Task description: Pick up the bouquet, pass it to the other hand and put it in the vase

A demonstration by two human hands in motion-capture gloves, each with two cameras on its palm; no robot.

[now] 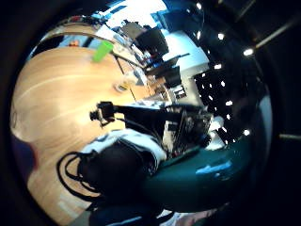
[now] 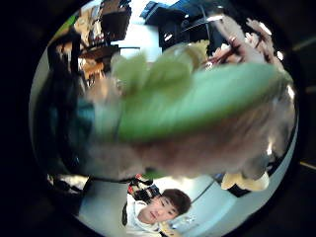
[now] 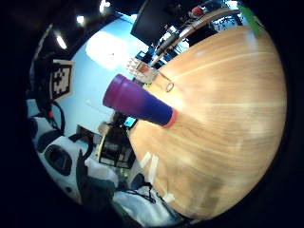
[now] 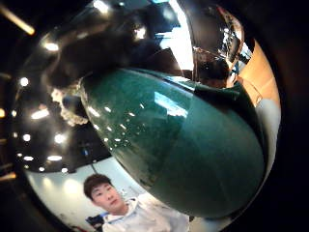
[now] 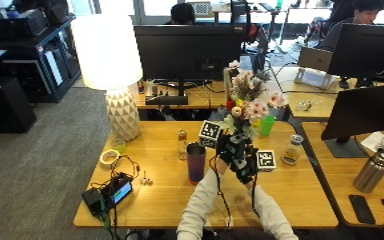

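Both hands up at frame center over the desk (image 5: 159,200). Left hand (image 5: 226,145) grips the bouquet (image 5: 248,102) stems, flowers upright. Right hand (image 5: 245,167) is wrapped round the dark green vase (image 4: 193,150), just beside. Purple cup (image 5: 196,162) stands left of them.

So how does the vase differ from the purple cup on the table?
The vase is round-bellied and glossy; the purple cup is tall and straight-sided. The vase is close to the left hand and the right hand, under the bouquet; the cup stands alone on the table, untouched.
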